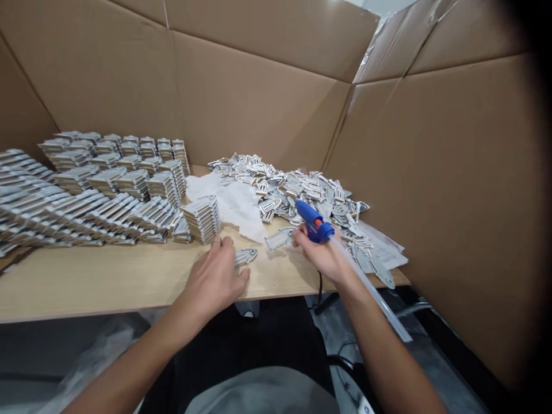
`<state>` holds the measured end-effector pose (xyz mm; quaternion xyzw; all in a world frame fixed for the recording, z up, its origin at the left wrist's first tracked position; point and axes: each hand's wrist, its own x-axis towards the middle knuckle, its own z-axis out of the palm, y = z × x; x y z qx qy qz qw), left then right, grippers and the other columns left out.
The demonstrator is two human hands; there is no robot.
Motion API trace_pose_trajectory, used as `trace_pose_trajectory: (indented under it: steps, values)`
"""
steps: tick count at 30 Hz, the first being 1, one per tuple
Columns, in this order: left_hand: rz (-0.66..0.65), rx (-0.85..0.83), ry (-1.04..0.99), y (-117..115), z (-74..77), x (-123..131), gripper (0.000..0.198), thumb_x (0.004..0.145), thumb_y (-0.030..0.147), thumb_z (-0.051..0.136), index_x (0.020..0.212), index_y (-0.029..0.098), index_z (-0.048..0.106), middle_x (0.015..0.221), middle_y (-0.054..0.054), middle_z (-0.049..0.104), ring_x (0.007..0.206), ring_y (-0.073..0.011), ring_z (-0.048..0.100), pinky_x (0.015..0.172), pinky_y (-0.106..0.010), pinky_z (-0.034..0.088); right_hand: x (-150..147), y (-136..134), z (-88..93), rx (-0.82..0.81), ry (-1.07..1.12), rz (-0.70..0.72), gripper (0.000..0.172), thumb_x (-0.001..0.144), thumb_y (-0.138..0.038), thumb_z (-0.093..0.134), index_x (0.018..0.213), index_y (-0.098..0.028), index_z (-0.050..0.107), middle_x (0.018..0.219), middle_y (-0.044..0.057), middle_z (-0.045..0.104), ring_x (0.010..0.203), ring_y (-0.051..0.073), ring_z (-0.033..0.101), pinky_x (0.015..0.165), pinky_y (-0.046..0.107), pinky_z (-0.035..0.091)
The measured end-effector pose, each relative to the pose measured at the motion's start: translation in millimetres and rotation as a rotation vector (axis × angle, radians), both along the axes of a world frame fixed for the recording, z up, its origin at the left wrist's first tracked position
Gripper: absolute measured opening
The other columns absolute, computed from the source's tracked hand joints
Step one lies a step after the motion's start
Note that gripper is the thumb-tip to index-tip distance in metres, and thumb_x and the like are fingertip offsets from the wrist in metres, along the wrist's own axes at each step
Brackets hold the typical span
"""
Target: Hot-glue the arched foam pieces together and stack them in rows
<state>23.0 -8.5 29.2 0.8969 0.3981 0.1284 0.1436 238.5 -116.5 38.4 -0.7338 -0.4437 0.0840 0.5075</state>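
My right hand (321,254) is wrapped round a blue hot glue gun (314,223), and a long translucent glue stick (371,290) sticks out of its back over my forearm. Close by its fingertips lies a thin grey cut-out frame piece (279,238); whether they touch it I cannot tell. My left hand (218,277) is low over the table, palm down, thumb apart from the bent fingers. Its fingertips are by the foot of a neat stack of pieces (202,220). A small grey pointed piece (246,256) shows between thumb and fingers, partly hidden by the hand.
Rows of stacked pieces (116,178) fill the table's left side. A loose heap of grey arched pieces (306,192) lies at the back right, beside white paper (233,201). Cardboard walls (259,92) enclose the table (107,276). A black cable (319,287) hangs over the front edge.
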Motion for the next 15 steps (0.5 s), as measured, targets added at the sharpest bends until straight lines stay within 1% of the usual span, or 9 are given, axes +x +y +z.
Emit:
trace_pose_trajectory:
  steps: [1, 2, 4, 6, 8, 10, 12, 15]
  values:
    - [-0.015, -0.008, 0.042, 1.4, -1.1, -1.5, 0.023, 0.091, 0.031, 0.063, 0.105, 0.014, 0.058, 0.115, -0.021, 0.063, 0.104, -0.0374, 0.065, 0.085, -0.043, 0.046, -1.9, 1.4, -1.7, -0.001, 0.018, 0.02, 0.02, 0.086, -0.04, 0.066, 0.078, -0.021, 0.064, 0.067, 0.001, 0.065, 0.055, 0.015, 0.052, 0.055, 0.029, 0.039]
    - [-0.033, -0.003, 0.043, 3.3, -3.2, -2.2, 0.017, 0.092, 0.028, 0.061, 0.102, 0.014, 0.059, 0.112, -0.02, 0.063, 0.104, -0.0362, 0.065, 0.086, -0.043, 0.046, -4.2, 2.8, -3.0, -0.005, 0.044, 0.046, 0.021, 0.086, -0.04, 0.066, 0.078, -0.021, 0.064, 0.069, 0.002, 0.067, 0.056, 0.015, 0.053, 0.054, 0.029, 0.038]
    - [-0.073, 0.011, -0.022, 7.5, -8.9, -0.8, 0.009, 0.091, 0.021, 0.058, 0.098, 0.015, 0.061, 0.104, -0.016, 0.065, 0.104, -0.0332, 0.064, 0.088, -0.04, 0.046, -9.8, 5.3, -4.6, -0.027, 0.106, 0.099, 0.023, 0.086, -0.042, 0.065, 0.076, -0.021, 0.063, 0.071, 0.003, 0.069, 0.057, 0.015, 0.054, 0.052, 0.029, 0.037]
    - [-0.107, -0.013, -0.096, 10.3, -13.8, 3.7, 0.008, 0.088, 0.017, 0.06, 0.095, 0.017, 0.063, 0.094, -0.012, 0.066, 0.099, -0.0306, 0.065, 0.082, -0.037, 0.045, -16.3, 7.6, -5.5, -0.048, 0.168, 0.14, 0.025, 0.086, -0.042, 0.065, 0.072, -0.022, 0.061, 0.073, 0.005, 0.071, 0.057, 0.016, 0.055, 0.05, 0.029, 0.035]
    - [-0.122, -0.043, -0.146, 10.7, -15.7, 9.4, 0.01, 0.083, 0.015, 0.063, 0.092, 0.017, 0.064, 0.084, -0.008, 0.066, 0.089, -0.0288, 0.065, 0.075, -0.035, 0.044, -22.2, 9.7, -6.7, -0.045, 0.226, 0.177, 0.027, 0.086, -0.041, 0.065, 0.069, -0.023, 0.055, 0.073, 0.005, 0.072, 0.057, 0.016, 0.054, 0.05, 0.029, 0.035]
    - [-0.122, -0.057, -0.19, 9.3, -14.8, 14.2, 0.01, 0.079, 0.013, 0.065, 0.088, 0.017, 0.064, 0.077, -0.007, 0.065, 0.08, -0.0272, 0.064, 0.07, -0.034, 0.042, -26.5, 11.4, -8.8, -0.047, 0.27, 0.207, 0.027, 0.085, -0.041, 0.066, 0.069, -0.024, 0.052, 0.074, 0.004, 0.073, 0.057, 0.016, 0.055, 0.05, 0.03, 0.036]
    - [-0.113, -0.071, -0.224, 7.7, -12.9, 16.9, 0.009, 0.077, 0.011, 0.064, 0.082, 0.018, 0.062, 0.072, -0.006, 0.065, 0.073, -0.0254, 0.063, 0.067, -0.033, 0.041, -28.4, 13.0, -11.9, -0.059, 0.302, 0.215, 0.026, 0.085, -0.041, 0.067, 0.071, -0.024, 0.053, 0.074, 0.003, 0.073, 0.056, 0.016, 0.054, 0.049, 0.03, 0.036]
    - [-0.111, -0.098, -0.259, 7.7, -12.1, 17.8, 0.01, 0.074, 0.01, 0.063, 0.078, 0.019, 0.061, 0.069, -0.005, 0.066, 0.067, -0.0234, 0.062, 0.064, -0.032, 0.039, -27.7, 15.1, -18.6, -0.058, 0.378, 0.213, 0.029, 0.085, -0.044, 0.069, 0.071, -0.024, 0.053, 0.074, 0.003, 0.074, 0.05, 0.013, 0.045, 0.047, 0.029, 0.033]
